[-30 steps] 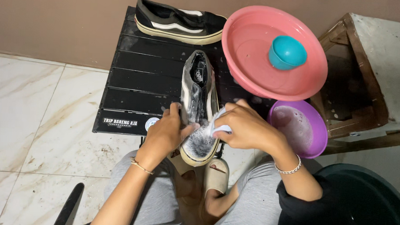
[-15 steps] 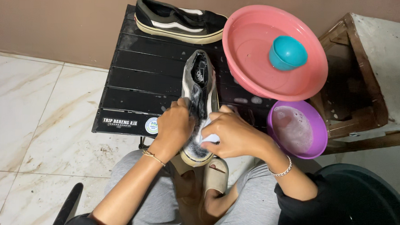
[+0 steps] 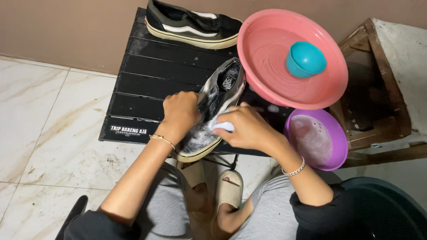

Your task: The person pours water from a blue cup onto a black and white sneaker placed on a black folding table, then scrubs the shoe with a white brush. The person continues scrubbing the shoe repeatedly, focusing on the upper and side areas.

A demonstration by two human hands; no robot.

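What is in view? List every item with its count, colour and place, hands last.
soapy shoe: one, dark with cream sole, on the table's near edge
second shoe: one, dark with white stripe, at the table's far edge
slatted table: one, black
basin: one, pink, right of the table
small bowl: one, teal, upside down in the basin
sudsy bowl: one, purple, below the basin
wooden stool: one, brown, far right
left hand: steadies the soapy shoe
right hand: holds a pale scrubbing tool against the soapy shoe
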